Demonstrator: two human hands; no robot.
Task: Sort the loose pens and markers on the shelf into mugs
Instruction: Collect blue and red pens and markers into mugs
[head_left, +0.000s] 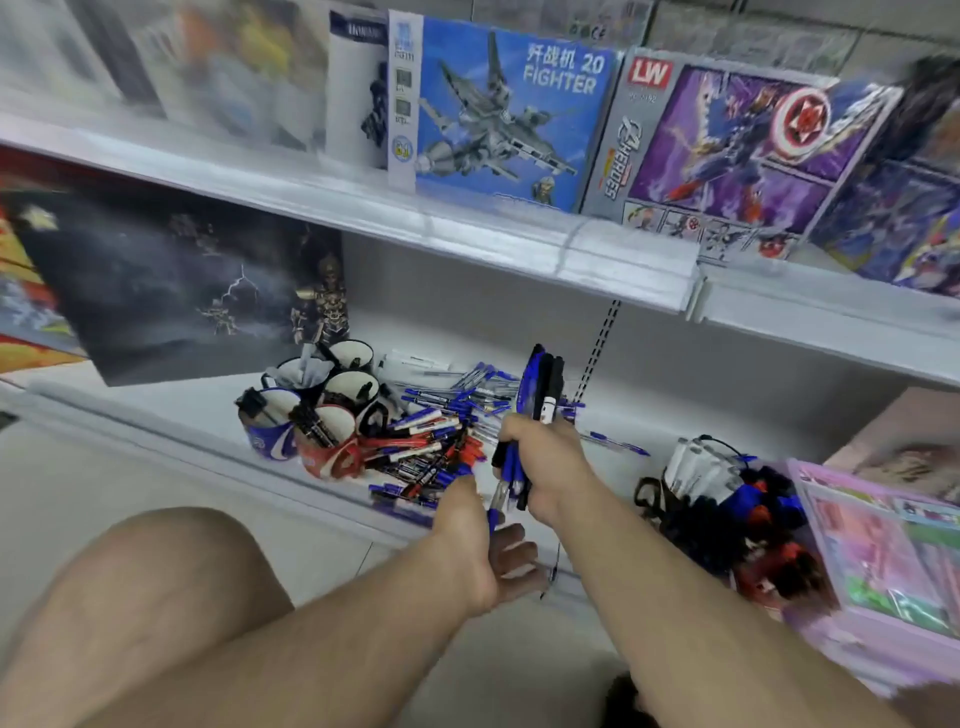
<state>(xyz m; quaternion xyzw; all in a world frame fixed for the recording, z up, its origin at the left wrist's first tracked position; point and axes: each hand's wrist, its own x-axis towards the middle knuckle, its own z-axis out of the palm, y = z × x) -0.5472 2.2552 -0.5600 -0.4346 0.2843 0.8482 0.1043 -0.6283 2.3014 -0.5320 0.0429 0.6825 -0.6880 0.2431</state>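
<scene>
— White metal shelving is all around you; what's nearest?

— Closest to me is my left hand, low by the front lip of the lower white shelf, fingers curled round the blue cap end of one pen. Just above it my right hand grips an upright bundle of blue and black pens and markers, tips sticking out above and below my fist.

— And the loose ones?

— Beyond my hands, a heap of blue, red and black pens and markers lies on that shelf. Touching its left side stand the mugs: a blue mug, a red mug and black-and-white mugs behind, some already holding markers. To my right sits a dark basket of markers.

— Farther back?

— A dark storm-scene box, and on the upper shelf a blue fighter-jet box.
</scene>
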